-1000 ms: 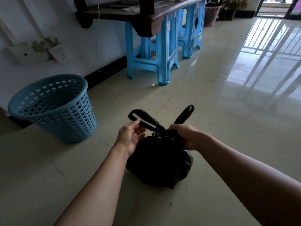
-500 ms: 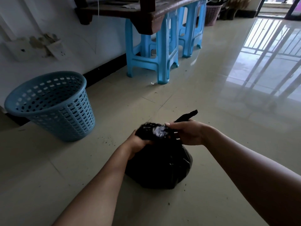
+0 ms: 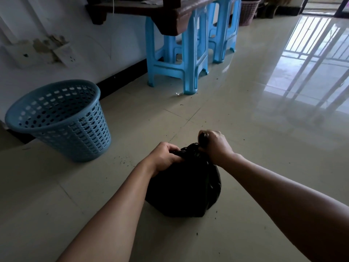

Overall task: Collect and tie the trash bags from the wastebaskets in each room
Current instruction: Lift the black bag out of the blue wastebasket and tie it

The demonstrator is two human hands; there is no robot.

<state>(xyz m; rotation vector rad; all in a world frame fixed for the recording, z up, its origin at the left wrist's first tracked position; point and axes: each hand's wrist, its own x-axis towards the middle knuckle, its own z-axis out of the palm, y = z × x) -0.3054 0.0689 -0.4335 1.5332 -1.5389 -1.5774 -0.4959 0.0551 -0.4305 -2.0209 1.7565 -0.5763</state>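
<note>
A full black trash bag (image 3: pixel 183 193) sits on the tiled floor in front of me. My left hand (image 3: pixel 164 157) grips one twisted handle at the bag's top left. My right hand (image 3: pixel 213 143) is curled round the other handle at the top right, with a black end sticking out above the fist. The two fists pull the handles apart over the bag's knotted neck. A blue perforated wastebasket (image 3: pixel 62 120) stands to the left by the wall, with no bag in it.
Blue plastic stools (image 3: pixel 181 59) stand under a dark wooden bench (image 3: pixel 170 14) along the wall ahead. A pink basket (image 3: pixel 248 11) sits farther back. Small dark crumbs lie scattered on the floor (image 3: pixel 264 129) around the bag.
Both handles stood up loose a second ago; my hands have since crossed them, closed round them and drawn them tight, so the loops are hidden in my fists.
</note>
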